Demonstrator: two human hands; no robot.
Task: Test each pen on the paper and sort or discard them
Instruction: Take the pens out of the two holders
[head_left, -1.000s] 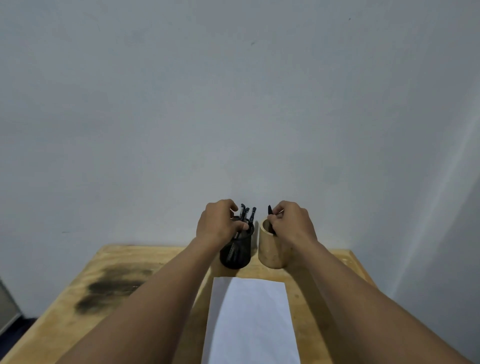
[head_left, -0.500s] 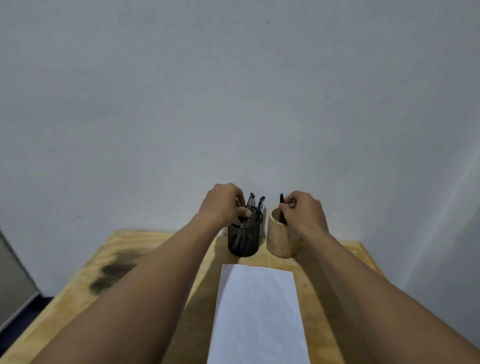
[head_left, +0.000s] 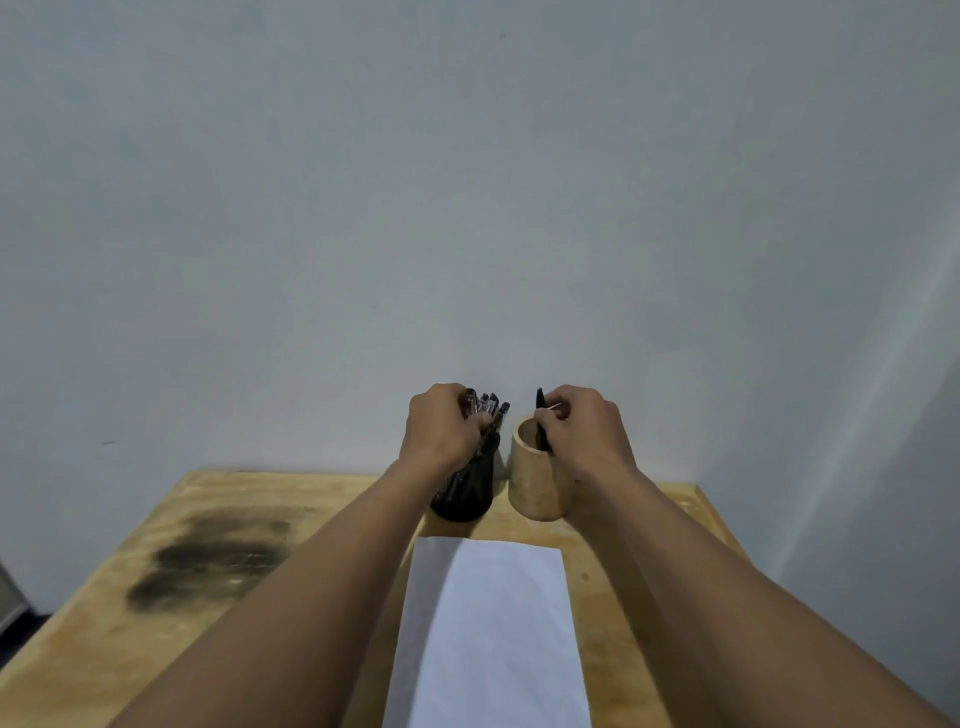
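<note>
A black mesh cup (head_left: 467, 491) at the back of the wooden table (head_left: 104, 623) holds several pens (head_left: 492, 408). My left hand (head_left: 441, 428) is curled over its rim and grips pens in the bunch. Right of it stands a tan wooden cup (head_left: 537, 486). My right hand (head_left: 587, 431) pinches a black pen (head_left: 541, 415) that stands inside this cup, its top poking above the rim. A white sheet of paper (head_left: 493, 634) lies in front of both cups, between my forearms.
A dark burnt-looking stain (head_left: 218, 556) marks the table's left part. A plain grey wall (head_left: 467, 208) rises right behind the cups. The table's right edge (head_left: 717, 525) lies close to my right forearm, with floor beyond it.
The view has shifted slightly between frames. Both hands stay at the two cups; my left hand has closed further over the pens in the black cup.
</note>
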